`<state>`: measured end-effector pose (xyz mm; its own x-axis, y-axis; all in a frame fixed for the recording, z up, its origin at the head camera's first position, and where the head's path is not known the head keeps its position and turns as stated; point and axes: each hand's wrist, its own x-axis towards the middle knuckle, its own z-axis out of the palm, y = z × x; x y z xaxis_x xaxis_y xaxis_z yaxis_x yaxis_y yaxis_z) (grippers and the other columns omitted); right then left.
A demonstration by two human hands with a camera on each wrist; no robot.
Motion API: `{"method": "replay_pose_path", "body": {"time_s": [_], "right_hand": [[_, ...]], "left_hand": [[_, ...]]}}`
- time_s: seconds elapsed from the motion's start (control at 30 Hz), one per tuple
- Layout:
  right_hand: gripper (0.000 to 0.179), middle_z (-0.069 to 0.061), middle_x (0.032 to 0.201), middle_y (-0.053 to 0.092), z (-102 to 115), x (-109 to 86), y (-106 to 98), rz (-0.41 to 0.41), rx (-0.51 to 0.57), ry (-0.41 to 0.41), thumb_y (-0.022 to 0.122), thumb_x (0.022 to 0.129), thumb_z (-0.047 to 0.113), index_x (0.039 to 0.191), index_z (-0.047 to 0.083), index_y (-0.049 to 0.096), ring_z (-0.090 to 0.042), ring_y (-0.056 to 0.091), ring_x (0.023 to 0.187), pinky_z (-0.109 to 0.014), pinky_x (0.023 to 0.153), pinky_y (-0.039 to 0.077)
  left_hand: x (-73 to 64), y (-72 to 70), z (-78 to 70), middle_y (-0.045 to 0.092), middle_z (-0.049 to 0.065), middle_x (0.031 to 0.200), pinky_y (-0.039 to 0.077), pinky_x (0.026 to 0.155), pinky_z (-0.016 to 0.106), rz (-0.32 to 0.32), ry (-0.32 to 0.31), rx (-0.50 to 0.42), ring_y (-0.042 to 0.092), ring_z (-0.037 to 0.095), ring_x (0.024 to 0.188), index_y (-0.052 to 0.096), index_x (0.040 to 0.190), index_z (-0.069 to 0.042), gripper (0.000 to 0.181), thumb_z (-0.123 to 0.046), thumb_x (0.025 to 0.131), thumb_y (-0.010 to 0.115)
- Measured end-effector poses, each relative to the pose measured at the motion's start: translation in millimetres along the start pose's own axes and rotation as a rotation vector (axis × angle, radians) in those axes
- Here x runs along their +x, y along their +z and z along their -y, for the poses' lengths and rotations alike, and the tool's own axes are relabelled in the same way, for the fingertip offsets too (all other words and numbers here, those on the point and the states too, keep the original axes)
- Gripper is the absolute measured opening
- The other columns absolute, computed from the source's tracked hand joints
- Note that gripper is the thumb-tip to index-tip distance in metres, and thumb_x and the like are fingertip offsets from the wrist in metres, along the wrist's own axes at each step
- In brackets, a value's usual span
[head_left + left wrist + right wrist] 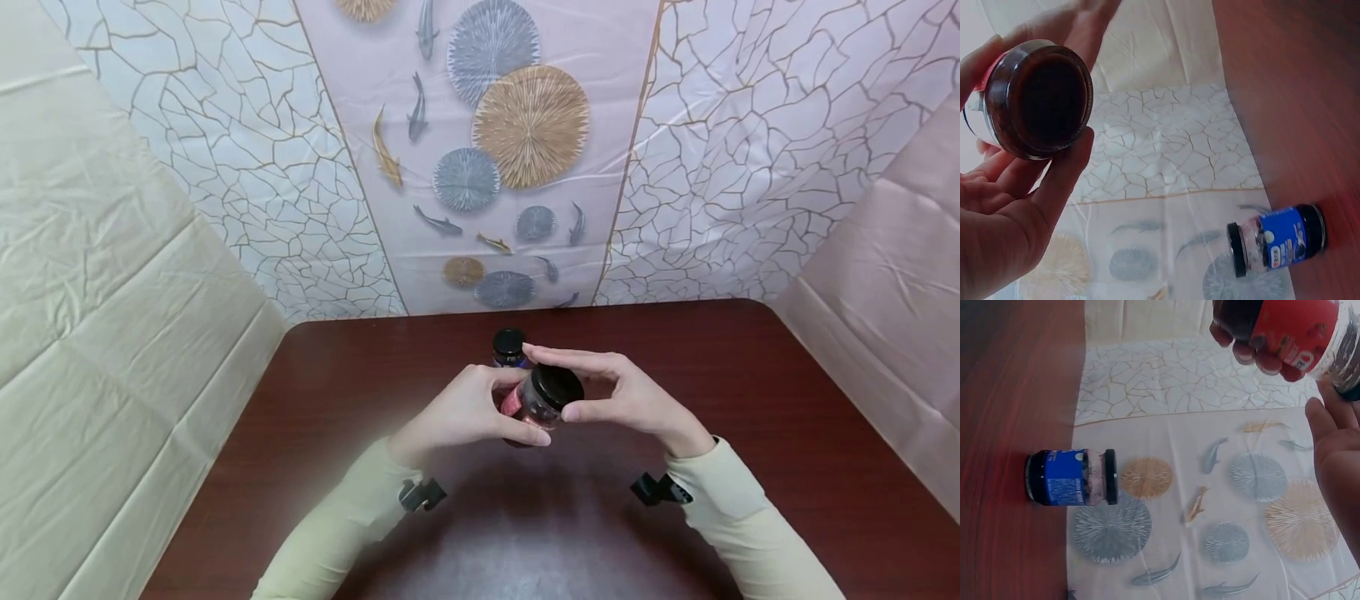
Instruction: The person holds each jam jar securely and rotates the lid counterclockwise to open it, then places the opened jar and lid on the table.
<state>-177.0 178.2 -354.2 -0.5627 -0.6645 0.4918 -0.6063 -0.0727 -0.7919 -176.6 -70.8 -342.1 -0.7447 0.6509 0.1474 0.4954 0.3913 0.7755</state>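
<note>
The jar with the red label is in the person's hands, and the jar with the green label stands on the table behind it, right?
Not quite: the standing jar's label is blue, as both wrist views show. The red-labelled jar is held in the left hand, the right hand at its black lid.

Colours here: the held jar (534, 408) has a red label, dark contents and a black lid (557, 385). The other jar (1071, 477) has a blue label and black cap. The table (750, 400) is dark reddish-brown, sleeves (738, 508) pale cream. The backdrop (510, 150) is pinkish with gold and grey-blue discs and fish, flanked by white crackle pattern with gold lines.
</note>
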Motion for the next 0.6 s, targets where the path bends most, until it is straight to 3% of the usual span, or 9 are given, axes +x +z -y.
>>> {"method": "replay_pose_path", "body": {"time_s": [0.13,0.23,0.37,0.6], "right_hand": [[0.074,-0.009,0.160,0.037,-1,1.7,5,-0.057,0.004,0.071,0.070,0.090,-0.005,0.155,0.008,0.038,-0.025,0.037,0.145,-0.031,0.107,0.043],[0.074,-0.006,0.161,0.036,-1,2.8,11,-0.187,0.021,0.170,0.070,0.093,0.002,0.157,0.013,0.035,-0.022,0.035,0.146,-0.028,0.110,0.038],[0.070,-0.004,0.157,0.042,-3,6.0,24,-0.372,-0.009,0.307,0.072,0.094,0.011,0.155,0.014,0.039,-0.020,0.041,0.142,-0.022,0.107,0.038],[0.065,-0.005,0.151,0.049,-2,11.1,42,-0.494,-0.010,0.385,0.076,0.092,0.019,0.150,0.017,0.048,-0.024,0.052,0.133,-0.023,0.096,0.048]], "left_hand": [[0.3,0.7,5.9,0.056,-0.013,0.070,0.043,0.061,0.025,-0.104,0.036,0.140,0.052,0.007,0.068,0.068,0.098,-0.030,0.035,-0.044,0.074,0.089],[2.4,1.8,8.5,0.061,-0.014,0.080,0.046,0.067,0.028,-0.206,0.034,0.254,0.055,0.010,0.076,0.070,0.111,-0.028,0.046,-0.046,0.073,0.089],[5.3,4.7,10.5,0.059,-0.009,0.081,0.046,0.066,0.028,-0.307,0.006,0.346,0.054,0.011,0.078,0.069,0.104,-0.025,0.044,-0.046,0.072,0.089],[8.0,10.3,15.6,0.061,-0.010,0.079,0.044,0.064,0.028,-0.370,0.037,0.407,0.052,0.011,0.078,0.068,0.106,-0.021,0.045,-0.043,0.072,0.089]]}}
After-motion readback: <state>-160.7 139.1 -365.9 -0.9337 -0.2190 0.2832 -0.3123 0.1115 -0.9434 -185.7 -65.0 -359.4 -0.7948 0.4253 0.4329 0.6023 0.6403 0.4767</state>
